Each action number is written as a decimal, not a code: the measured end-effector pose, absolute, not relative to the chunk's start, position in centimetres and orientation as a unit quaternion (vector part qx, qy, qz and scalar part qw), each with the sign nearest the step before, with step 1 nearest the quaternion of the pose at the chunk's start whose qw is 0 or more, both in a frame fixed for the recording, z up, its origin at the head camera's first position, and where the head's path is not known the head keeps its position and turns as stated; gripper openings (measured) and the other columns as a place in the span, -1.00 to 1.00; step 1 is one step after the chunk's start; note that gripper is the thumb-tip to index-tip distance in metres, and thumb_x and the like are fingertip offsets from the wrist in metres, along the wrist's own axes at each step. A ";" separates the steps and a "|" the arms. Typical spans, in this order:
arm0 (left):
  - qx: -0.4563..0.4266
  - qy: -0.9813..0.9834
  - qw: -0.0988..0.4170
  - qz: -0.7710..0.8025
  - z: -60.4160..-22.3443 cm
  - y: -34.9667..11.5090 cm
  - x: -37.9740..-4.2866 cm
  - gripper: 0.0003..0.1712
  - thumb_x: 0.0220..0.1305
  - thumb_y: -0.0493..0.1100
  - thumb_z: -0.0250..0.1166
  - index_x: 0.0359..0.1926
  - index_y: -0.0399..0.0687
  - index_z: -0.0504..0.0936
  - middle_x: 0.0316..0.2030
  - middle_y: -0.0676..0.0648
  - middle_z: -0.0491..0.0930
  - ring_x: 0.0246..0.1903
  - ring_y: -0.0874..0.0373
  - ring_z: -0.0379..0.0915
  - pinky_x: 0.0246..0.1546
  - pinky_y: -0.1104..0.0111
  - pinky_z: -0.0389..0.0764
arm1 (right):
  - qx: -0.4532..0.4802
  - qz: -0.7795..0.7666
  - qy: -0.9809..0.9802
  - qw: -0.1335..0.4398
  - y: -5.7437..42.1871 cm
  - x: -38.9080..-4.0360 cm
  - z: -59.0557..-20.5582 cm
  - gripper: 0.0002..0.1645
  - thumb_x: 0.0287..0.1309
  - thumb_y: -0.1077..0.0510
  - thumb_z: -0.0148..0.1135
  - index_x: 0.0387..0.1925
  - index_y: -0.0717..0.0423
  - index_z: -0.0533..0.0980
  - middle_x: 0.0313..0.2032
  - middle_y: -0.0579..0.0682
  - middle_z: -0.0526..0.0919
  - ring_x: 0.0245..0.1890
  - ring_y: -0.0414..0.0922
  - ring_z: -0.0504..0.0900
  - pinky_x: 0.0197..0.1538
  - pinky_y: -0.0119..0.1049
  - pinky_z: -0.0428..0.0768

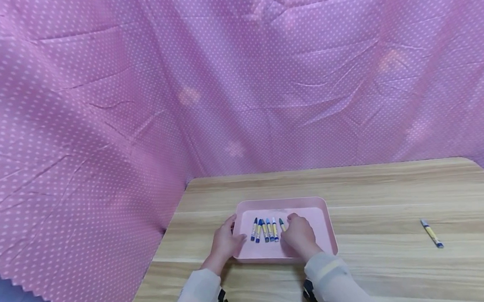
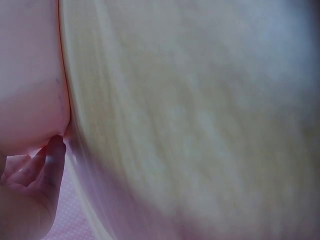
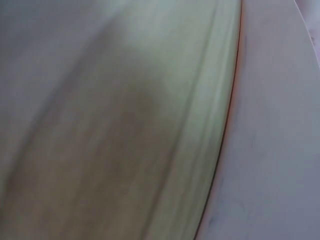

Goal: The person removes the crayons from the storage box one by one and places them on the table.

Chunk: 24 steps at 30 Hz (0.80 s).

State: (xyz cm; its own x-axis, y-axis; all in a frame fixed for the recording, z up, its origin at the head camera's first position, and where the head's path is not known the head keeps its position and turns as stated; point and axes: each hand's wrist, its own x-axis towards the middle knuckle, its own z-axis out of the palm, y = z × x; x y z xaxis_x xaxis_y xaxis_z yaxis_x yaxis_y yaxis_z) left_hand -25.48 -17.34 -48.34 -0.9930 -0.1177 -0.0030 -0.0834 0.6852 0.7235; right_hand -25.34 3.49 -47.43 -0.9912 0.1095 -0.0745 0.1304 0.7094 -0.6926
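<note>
A shallow pink tray (image 1: pixel 311 203) lies on the wooden table. My left hand (image 1: pixel 222 241) grips its left rim, thumb over the edge and fingers along the outside; in the left wrist view the fingers (image 2: pixel 54 162) reach up to the tray's corner. Inside the tray, several crayons (image 1: pixel 265 230) with yellow wrappers and mostly blue or dark tips lie in a row. My right hand (image 1: pixel 300 235) reaches over the tray's front wall and pinches a dark green crayon (image 1: pixel 282 224) at the row's right end, hiding its lower part. The right wrist view shows only the tray wall and tabletop.
A single blue-tipped crayon (image 1: pixel 432 233) lies on the table (image 1: pixel 378 198) well to the right of the tray. Pink dotted cloth (image 1: pixel 280 98) hangs behind the table's back edge and along its left side.
</note>
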 end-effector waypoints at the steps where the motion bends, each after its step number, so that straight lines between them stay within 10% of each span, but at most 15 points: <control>1: 0.056 -0.917 0.022 -0.393 -48.3 -17.3 -25.5 -0.14 0.06 -0.28 0.42 0.38 -0.08 0.26 0.24 -0.20 0.39 0.24 -0.16 0.27 0.23 0.01 0.32 | 0.064 -0.378 0.923 0.013 3.5 -25.3 -47.4 -0.35 -0.11 0.26 0.35 0.10 0.37 0.45 -0.03 0.26 0.59 0.01 0.22 0.52 0.08 0.06 0.50; 24: 0.054 -0.922 0.028 -0.382 -48.1 -17.2 -25.3 -0.14 0.06 -0.26 0.43 0.38 -0.11 0.26 0.22 -0.23 0.40 0.23 -0.19 0.27 0.22 -0.01 0.32 | 0.075 -0.496 0.865 0.024 5.6 -25.8 -47.5 -0.59 0.21 0.14 0.20 0.04 0.30 0.53 -0.21 0.11 0.63 -0.40 -0.12 0.57 -0.37 -0.31 0.58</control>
